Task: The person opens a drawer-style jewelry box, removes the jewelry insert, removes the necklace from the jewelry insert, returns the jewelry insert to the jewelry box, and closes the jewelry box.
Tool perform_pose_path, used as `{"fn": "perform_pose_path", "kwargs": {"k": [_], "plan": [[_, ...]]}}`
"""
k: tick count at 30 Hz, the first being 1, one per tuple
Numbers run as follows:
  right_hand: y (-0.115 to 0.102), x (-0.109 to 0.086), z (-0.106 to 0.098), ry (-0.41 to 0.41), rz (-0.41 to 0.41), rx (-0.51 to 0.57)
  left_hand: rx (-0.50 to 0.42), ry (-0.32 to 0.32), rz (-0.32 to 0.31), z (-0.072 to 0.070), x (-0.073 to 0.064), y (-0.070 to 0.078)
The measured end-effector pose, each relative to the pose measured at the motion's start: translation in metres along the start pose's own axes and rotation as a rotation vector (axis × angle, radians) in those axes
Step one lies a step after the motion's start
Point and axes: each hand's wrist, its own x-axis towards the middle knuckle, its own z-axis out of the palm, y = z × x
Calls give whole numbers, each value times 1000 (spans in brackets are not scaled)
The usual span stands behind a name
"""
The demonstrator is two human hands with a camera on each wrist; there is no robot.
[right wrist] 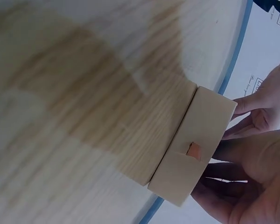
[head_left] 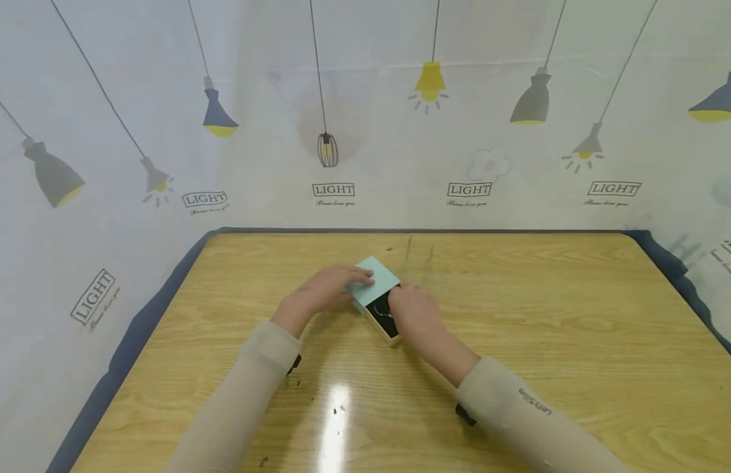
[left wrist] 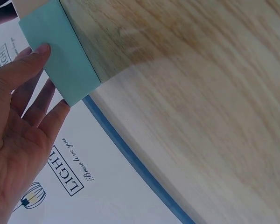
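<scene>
A small jewelry box [head_left: 380,279] with a mint-green sleeve [left wrist: 58,51] lies slantwise on the table, its cream drawer [right wrist: 193,147] pulled partway out towards the near right. Inside the drawer, a thin silvery chain [head_left: 380,311] rests on black lining. My left hand [head_left: 327,289] grips the sleeve, thumb on its top and fingers along its side. At the drawer's right edge is my right hand [head_left: 414,312], fingers bent over into it beside the chain. Its fingertips are hidden behind the drawer's front, so I cannot tell what they hold. An orange tab [right wrist: 194,151] shows on that front.
The wood-grain table [head_left: 549,315] extends around the box, with small dark marks and a bright reflection in front. A white cloth [head_left: 377,131] printed with lamps surrounds the far and side edges. Dark blue trim [head_left: 152,328] borders the table.
</scene>
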Motion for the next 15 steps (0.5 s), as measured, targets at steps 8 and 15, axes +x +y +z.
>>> {"fn": "perform_pose_path", "kwargs": {"k": [8,15], "plan": [[-3,4,0,-52,11,-33,24,-7,0,0,2,1],[-4,8,3,-70,39,-12,27,-14,-11,0,2,0]]}}
